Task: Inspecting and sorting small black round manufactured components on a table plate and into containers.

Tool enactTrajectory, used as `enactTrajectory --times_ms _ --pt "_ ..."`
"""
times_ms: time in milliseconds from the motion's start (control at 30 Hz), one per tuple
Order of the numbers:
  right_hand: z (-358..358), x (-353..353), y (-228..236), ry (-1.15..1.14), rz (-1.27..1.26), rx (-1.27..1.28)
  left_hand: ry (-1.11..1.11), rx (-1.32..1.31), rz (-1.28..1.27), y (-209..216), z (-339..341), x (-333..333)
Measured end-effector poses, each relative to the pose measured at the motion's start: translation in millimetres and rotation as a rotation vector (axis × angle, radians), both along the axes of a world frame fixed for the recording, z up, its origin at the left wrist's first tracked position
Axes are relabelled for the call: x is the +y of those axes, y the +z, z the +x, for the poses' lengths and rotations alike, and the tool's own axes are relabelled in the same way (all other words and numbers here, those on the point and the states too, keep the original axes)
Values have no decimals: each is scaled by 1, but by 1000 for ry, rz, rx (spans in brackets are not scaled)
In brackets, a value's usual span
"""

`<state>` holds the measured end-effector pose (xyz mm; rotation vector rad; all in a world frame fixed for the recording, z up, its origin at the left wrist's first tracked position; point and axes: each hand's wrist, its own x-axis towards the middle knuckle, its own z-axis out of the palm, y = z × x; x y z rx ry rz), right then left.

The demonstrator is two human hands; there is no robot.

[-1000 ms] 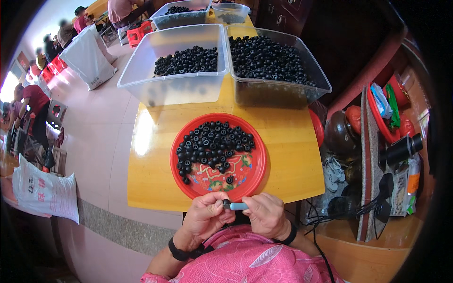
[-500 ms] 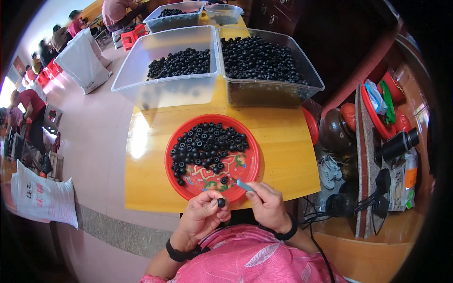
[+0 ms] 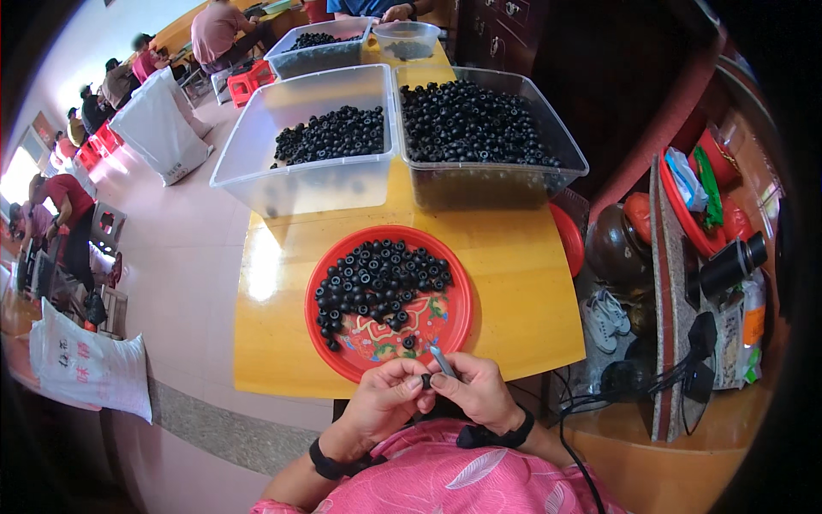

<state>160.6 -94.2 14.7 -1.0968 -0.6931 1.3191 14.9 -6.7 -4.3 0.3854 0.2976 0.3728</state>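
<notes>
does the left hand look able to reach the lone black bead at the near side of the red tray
Probably yes: the left hand is close, and nothing covers the lone black bead inside the red tray, though its fingertips are busy with another bead.

Black-and-red characters on lower white sack, blurred print on upper one

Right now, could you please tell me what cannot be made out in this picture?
All in the head view:
- Black bead: partly covered by the fingers of the left hand and right hand.
- Grey-blue tool: its lower end is hidden by the right hand.
- Red plate: much of its floor lies under the heaped beads.
- Round tub: contents too small to tell.
- Co-worker in blue: cut off by the upper edge.
</notes>
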Motion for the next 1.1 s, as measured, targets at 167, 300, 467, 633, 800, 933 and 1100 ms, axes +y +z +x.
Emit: enactTrajectory --times_ms 167,300,467,633,800,933,1100 --pt "7 -5 -8 -11 -26 59 -31 54 -18 1 8 1" --pt "10 -9 -13 -87 -75 -24 -3 200 57 7 13 9" --pt "27 -16 -26 -286 -122 -189 82 225 353 55 38 73" --pt "40 -20 -43 -358 -160 -88 598 -80 282 110 62 123" --pt "36 -15 -43 -318 -117 -209 406 552 1159 30 33 78" --pt "36 -15 -38 -299 -163 -292 263 667 1959 -1 25 50" --pt "35 -14 -36 -295 -154 -291 150 745 2191 -10 30 44"
